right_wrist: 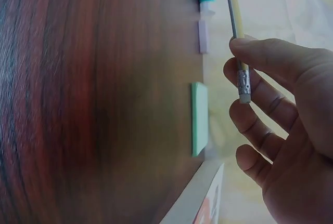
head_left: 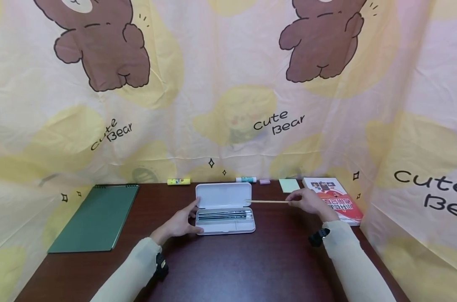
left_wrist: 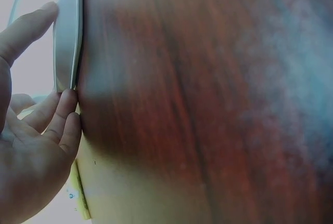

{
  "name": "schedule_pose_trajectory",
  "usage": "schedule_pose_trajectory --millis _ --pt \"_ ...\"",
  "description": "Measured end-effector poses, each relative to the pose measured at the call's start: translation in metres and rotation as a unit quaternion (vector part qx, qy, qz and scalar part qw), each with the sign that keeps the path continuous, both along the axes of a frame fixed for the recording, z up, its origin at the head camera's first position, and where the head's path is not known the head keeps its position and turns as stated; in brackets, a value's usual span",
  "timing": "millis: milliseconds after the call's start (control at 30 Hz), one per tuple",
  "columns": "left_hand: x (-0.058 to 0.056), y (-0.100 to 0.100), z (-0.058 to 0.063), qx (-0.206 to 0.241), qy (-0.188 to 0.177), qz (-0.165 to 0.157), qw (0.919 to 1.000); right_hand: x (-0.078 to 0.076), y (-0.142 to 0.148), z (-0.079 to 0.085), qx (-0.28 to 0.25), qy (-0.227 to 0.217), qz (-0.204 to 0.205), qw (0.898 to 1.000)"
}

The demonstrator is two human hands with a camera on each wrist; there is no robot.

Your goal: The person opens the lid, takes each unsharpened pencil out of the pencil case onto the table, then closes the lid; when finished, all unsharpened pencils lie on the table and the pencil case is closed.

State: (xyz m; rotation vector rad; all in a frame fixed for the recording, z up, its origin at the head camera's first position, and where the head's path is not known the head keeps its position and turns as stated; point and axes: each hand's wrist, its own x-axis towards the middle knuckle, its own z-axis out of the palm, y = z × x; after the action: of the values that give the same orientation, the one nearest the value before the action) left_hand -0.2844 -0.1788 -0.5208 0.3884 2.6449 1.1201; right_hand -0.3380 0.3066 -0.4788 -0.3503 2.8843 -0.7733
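Pinching a pencil (head_left: 268,201) near its eraser (right_wrist: 244,99), our right hand (head_left: 307,202) has thumb and forefinger closed on it, other fingers loosely bent. We've got it roughly level, up off the bench (head_left: 273,260) and mostly to the right of the case (head_left: 219,227), with the far tip showing over the right edge of the open lid (head_left: 222,196). Can't tell if it touches. Our left hand (head_left: 180,222) holds the case by its left side, thumb at the front corner, fingertips further back.

Handling-wise, we'd guess the pencil is super light and stiff, slick if it's painted, and easy to roll between two fingers. If that far end is sharpened, a knock could snap it. Pinching this near the eraser leaves a long free end to wobble, so for control we'd grab closer to the middle. The case looks hard and smooth, probably light enough to slide, so we'd hold its side walls rather than the lid. The other pencils (head_left: 224,215) lie side by side in the back compartment.
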Motion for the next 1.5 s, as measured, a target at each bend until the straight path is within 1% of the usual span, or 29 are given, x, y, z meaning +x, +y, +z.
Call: schedule_pose_trajectory --millis 200,300,433,633,733,967,1167,1267,1400,1500 --pt "0.000 0.001 0.001 0.000 0.003 0.002 1.0000 -0.003 0.011 -0.008 0.008 -0.019 -0.001 1.000" --pt "0.000 0.002 0.002 0.001 0.004 0.002 1.0000 -0.003 0.014 -0.011 0.015 -0.015 0.004 1.000" --pt "-0.001 0.001 0.002 -0.001 0.002 0.004 1.0000 -0.005 0.015 -0.018 0.030 0.003 0.015 0.999" --pt "-0.002 0.001 0.003 -0.003 -0.002 0.005 1.0000 -0.010 0.014 -0.030 0.038 0.019 0.019 0.999" --pt "-0.002 0.001 0.003 -0.007 0.000 0.006 1.0000 -0.012 0.013 -0.033 0.042 0.021 0.020 0.999" --pt "-0.002 0.001 0.003 -0.009 0.000 0.007 0.9999 -0.011 0.010 -0.033 0.038 -0.009 0.004 0.999" --pt "-0.001 -0.001 0.003 -0.010 -0.004 0.005 0.9999 -0.010 0.010 -0.031 0.030 -0.011 0.003 0.999" --pt "-0.002 -0.001 0.003 -0.009 -0.002 0.005 0.9999 -0.008 0.008 -0.029 0.018 -0.018 -0.008 1.000" --pt "-0.003 -0.001 0.001 -0.005 -0.001 0.005 1.0000 -0.005 0.000 -0.025 0.000 -0.037 -0.019 0.999" --pt "-0.003 -0.001 0.001 -0.005 -0.003 0.004 1.0000 -0.002 -0.009 -0.020 -0.007 -0.042 -0.019 0.999"
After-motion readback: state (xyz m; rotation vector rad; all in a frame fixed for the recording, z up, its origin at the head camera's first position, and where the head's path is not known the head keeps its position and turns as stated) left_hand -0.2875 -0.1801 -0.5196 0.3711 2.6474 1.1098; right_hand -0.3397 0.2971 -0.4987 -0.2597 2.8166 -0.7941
